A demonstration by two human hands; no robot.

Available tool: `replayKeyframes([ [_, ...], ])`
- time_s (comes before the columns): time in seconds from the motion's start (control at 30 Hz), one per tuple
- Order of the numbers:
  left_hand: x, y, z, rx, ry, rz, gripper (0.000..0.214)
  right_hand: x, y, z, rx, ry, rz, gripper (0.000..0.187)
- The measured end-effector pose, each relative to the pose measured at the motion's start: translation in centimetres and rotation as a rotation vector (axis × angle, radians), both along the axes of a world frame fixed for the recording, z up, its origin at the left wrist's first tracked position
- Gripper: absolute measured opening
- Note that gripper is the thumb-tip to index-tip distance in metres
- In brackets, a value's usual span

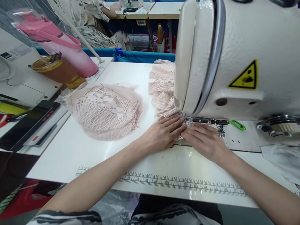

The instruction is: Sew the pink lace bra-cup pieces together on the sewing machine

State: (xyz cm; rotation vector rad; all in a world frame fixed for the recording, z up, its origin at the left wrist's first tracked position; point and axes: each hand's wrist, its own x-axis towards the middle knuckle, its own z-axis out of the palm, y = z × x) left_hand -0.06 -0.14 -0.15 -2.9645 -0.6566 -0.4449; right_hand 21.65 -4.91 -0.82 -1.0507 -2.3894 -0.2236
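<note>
Gathered pale pink lace fabric (161, 84) lies under the head of a white sewing machine (234, 56), partly hidden behind it. My left hand (165, 131) is closed on the fabric's near end, fingers together and fingertips close to the presser foot (188, 121). From the other side, my right hand (206, 140) pinches the lace edge beside the foot; its thumb is hidden. The fingertips of both hands almost meet there. A second pale pink lace piece (105, 111), with loose thread ends, rests on the white table left of my hands.
A ruler strip (168, 181) runs along the table's front edge. At left stand a pink bottle (63, 47), a brown cup (56, 70) and a black-topped device (30, 125). A green thread snipper (237, 125) lies behind my right hand. Another person's arm (109, 12) shows at the back.
</note>
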Motion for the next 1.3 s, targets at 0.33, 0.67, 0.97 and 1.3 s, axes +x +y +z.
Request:
replayKeyframes([
  [0.33,-0.43,0.31,0.53,-0.025,0.003,-0.023,0.041,-0.27,0.04,-0.09,-0.033,0.001,0.046,0.026],
  [0.67,-0.28,0.64,0.55,-0.025,-0.024,-0.017,0.041,-0.31,0.19,-0.5,-0.012,-0.024,0.04,0.024],
  [0.97,-0.08,0.52,0.32,-0.037,0.01,0.041,0.041,-0.26,0.49,-0.59,0.022,-0.037,0.027,0.026],
  [1.3,0.32,0.23,0.35,0.016,0.016,0.076,0.04,0.46,0.97,-0.57,-0.011,-0.076,0.052,0.027],
])
